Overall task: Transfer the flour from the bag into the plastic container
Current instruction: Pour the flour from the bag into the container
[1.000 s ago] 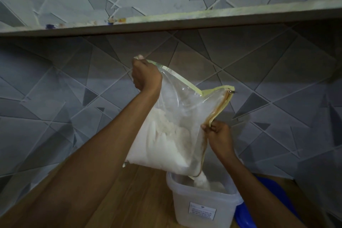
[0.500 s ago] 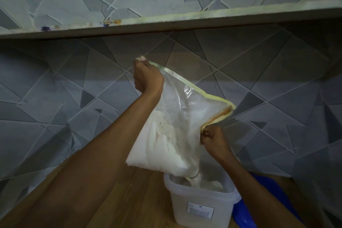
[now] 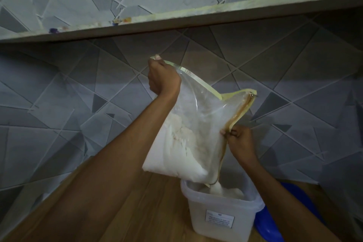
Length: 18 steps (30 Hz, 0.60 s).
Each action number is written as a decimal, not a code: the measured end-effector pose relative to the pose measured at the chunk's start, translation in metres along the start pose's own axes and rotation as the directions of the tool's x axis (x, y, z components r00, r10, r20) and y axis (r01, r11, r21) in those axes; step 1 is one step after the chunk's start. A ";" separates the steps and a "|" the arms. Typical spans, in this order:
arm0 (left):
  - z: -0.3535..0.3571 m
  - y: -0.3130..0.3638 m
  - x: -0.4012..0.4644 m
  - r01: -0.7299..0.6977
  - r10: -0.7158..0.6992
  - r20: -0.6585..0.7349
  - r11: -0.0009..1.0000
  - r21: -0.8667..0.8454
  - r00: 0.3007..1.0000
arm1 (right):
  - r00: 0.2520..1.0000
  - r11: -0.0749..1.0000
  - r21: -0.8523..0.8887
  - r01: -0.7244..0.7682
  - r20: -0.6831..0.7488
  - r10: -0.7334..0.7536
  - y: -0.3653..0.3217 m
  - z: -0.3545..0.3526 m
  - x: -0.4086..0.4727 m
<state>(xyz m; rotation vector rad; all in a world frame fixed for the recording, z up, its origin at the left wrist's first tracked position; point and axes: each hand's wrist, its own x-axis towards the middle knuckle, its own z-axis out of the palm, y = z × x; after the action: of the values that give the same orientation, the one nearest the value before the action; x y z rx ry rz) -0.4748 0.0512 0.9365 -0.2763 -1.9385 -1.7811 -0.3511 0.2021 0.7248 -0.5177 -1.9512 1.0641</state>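
Half the flour [image 3: 182,155] still sits heaped in the bag [image 3: 198,124], and I'm tipping it over the plastic container [image 3: 222,214] on the desk [image 3: 149,212]. My left hand [image 3: 163,78] has lifted the sealed corner a touch higher than a second ago, fist curled round it. My right hand [image 3: 239,143] pinches the zipper edge, holding the mouth open. A thin stream runs off the low corner into the tub, so the pour keeps going; the mound inside is growing.
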 end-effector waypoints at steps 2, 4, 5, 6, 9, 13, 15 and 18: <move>0.001 0.000 -0.001 -0.007 0.007 0.006 1.000 0.014 1.000 | 1.000 1.000 -0.001 0.008 0.028 -0.008 -0.002 0.001 -0.002; 0.002 0.001 -0.003 -0.014 0.014 0.004 1.000 0.021 1.000 | 0.995 0.999 -0.049 0.025 0.093 -0.020 -0.003 0.003 -0.004; 0.002 0.001 -0.002 -0.013 0.013 0.003 1.000 0.014 1.000 | 0.998 0.998 -0.055 0.013 0.066 -0.009 -0.006 0.002 -0.006; 0.002 0.001 -0.001 -0.009 0.009 0.002 1.000 0.005 1.000 | 1.000 0.999 -0.050 -0.008 0.011 0.009 -0.007 0.002 -0.006; 0.002 -0.001 0.001 0.000 0.000 0.007 1.000 0.005 1.000 | 0.999 0.999 -0.042 0.014 0.049 -0.012 -0.004 0.002 -0.003; -0.001 0.000 0.005 0.006 -0.007 0.007 1.000 0.006 1.000 | 0.998 0.999 -0.012 -0.045 -0.047 0.044 -0.011 -0.001 -0.001; 0.000 0.001 0.006 0.019 -0.019 0.004 1.000 0.005 1.000 | 0.997 0.999 -0.002 -0.046 -0.057 0.045 -0.012 -0.001 -0.002; 0.004 0.000 0.001 0.011 -0.011 0.001 1.000 0.022 1.000 | 0.987 0.995 -0.094 0.041 0.157 -0.026 -0.010 0.006 -0.004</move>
<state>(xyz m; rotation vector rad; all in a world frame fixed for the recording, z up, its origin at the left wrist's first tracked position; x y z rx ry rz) -0.4763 0.0548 0.9369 -0.2599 -1.9629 -1.7662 -0.3534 0.1915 0.7296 -0.4646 -2.1495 1.0187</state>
